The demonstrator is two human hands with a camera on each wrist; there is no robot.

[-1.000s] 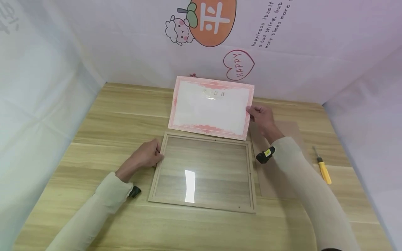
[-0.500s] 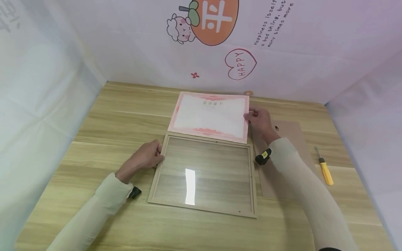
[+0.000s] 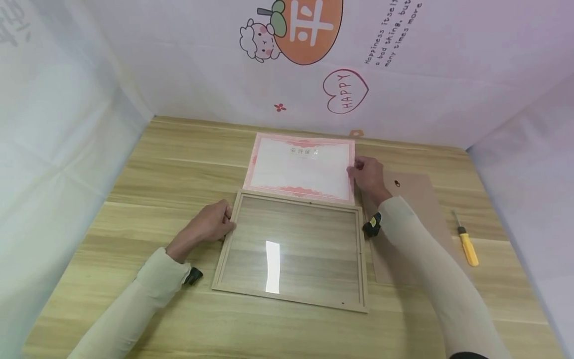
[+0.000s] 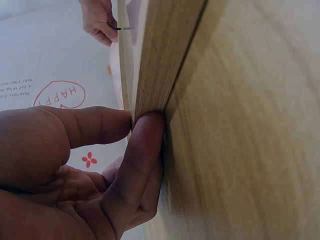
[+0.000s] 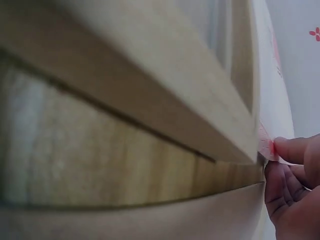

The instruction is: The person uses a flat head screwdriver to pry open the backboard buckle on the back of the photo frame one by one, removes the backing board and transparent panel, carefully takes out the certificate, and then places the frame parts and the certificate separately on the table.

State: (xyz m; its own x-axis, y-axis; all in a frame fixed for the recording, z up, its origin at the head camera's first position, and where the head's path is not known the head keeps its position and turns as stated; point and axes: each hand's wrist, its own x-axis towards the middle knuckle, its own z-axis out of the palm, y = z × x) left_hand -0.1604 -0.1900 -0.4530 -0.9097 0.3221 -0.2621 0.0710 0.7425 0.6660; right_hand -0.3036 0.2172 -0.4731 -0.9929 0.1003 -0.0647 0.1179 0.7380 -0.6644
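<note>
Certificate (image 3: 302, 168), a thin, limp sheet liable to crease, lies flat on the tabletop (image 3: 157, 164) at upper centre, right hand (image 3: 368, 174) fingers pinching its right edge; left hand (image 3: 208, 224) fingers curl gripping the rigid, glazed frame (image 3: 291, 299).

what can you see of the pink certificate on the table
The pink certificate is a white sheet with a pink watercolour-like border and a short gold heading near its far edge. It lies nearly flat on the wooden table, just beyond the wooden frame. The right hand pinches its right edge.
</note>
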